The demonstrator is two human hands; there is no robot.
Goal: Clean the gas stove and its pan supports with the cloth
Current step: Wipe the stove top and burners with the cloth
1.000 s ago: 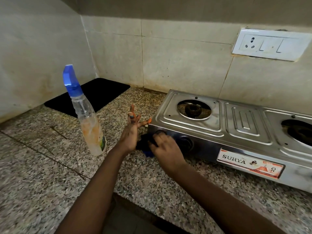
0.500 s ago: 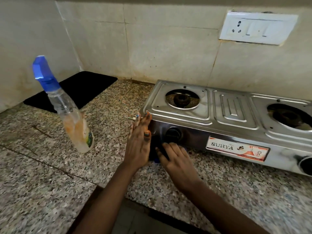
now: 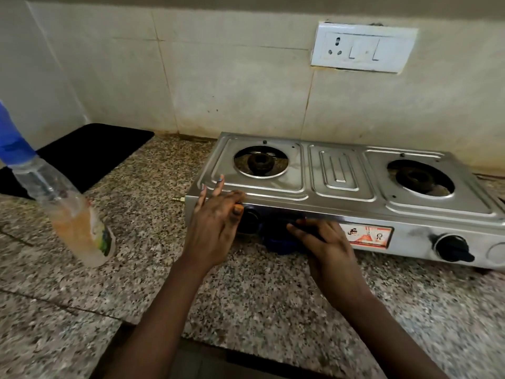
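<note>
Against the gas stove [image 3: 341, 184] front, the right hand [image 3: 325, 242] presses the soft, crushable cloth [image 3: 281, 243] flat-fingered, while the spread left hand [image 3: 216, 222] steadies its corner.

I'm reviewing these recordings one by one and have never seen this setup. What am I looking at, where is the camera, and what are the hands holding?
There is no machine here: a person works with two bare hands, filmed by one wide-angle camera worn on the head, looking forward and down.

On the speckled stone counter sits a steel two-burner gas stove, with no pan supports on it. A spray bottle with a blue top stands to its left, a black mat behind that.

The left hand lies flat against the stove's front left corner, fingers spread. The right hand presses a dark blue cloth against the front panel, beside the left knob.
</note>
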